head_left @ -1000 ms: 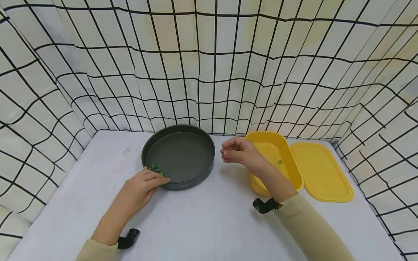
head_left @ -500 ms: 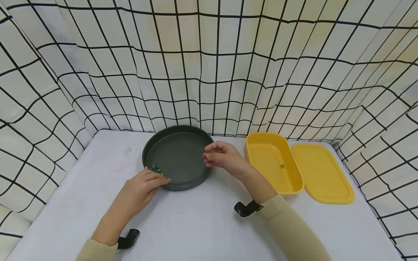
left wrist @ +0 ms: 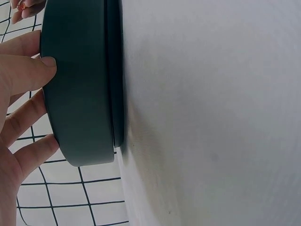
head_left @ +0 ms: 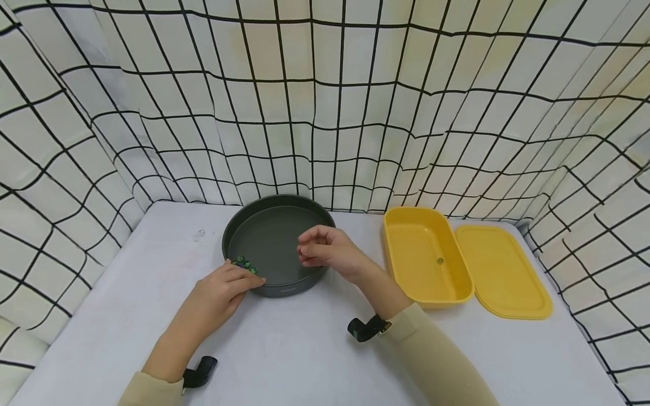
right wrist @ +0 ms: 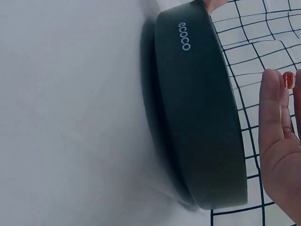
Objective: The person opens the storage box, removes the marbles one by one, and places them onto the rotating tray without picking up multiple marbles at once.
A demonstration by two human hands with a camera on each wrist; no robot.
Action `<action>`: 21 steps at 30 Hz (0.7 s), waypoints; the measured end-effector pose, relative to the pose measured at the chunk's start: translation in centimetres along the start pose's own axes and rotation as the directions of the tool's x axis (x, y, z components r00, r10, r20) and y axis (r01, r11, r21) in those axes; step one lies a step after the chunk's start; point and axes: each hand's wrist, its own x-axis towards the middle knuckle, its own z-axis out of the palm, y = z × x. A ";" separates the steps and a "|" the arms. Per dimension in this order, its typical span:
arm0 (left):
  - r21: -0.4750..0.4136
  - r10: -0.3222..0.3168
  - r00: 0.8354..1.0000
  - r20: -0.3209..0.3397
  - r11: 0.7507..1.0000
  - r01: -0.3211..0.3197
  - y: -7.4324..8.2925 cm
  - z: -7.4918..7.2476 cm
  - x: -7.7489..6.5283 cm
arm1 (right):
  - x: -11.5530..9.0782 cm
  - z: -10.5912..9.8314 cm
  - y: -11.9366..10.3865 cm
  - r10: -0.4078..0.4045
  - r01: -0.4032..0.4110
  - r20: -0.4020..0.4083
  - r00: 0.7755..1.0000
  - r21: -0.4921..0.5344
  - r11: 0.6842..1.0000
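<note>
A dark grey-green round tray (head_left: 274,237) stands on the table, with several small green, shiny round pieces (head_left: 245,264) inside its near left edge. My left hand (head_left: 225,285) holds the tray's near left rim, the thumb (left wrist: 35,73) on the outer wall and fingers over the edge. Above the tray's right side is my right hand (head_left: 330,251), fingertips brought together. Between them, in the right wrist view, I see a small red and white marble (right wrist: 289,80); the head view hides it.
Right of the tray stands a yellow rectangular container (head_left: 421,254) with one small greenish round piece (head_left: 440,261) in it. Beside it lies its flat yellow lid (head_left: 503,270). White walls with black netting (head_left: 325,113) enclose the table's back and sides.
My right hand has moved left, from beside the yellow container to over the tray's right side. The left hand keeps its place on the rim.
</note>
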 end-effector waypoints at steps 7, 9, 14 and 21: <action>0.008 -0.010 1.000 0.009 1.000 0.010 0.0 -0.1 0.0 | 0.4 0.8 0.2 0.004 -0.004 0.004 1.000 -0.039 0.999; 0.010 -0.013 1.000 0.013 1.000 0.013 0.0 -0.1 0.0 | 0.6 0.9 0.3 0.002 -0.001 0.009 1.000 -0.071 0.997; 0.011 -0.009 1.000 0.008 1.000 0.009 0.0 -0.1 0.1 | 0.8 1.4 0.6 -0.026 0.031 0.031 0.999 -0.198 0.980; 0.015 -0.008 1.000 0.008 1.000 0.007 0.1 -0.1 0.1 | 1.3 2.0 1.1 -0.084 0.113 0.078 0.993 -0.545 0.831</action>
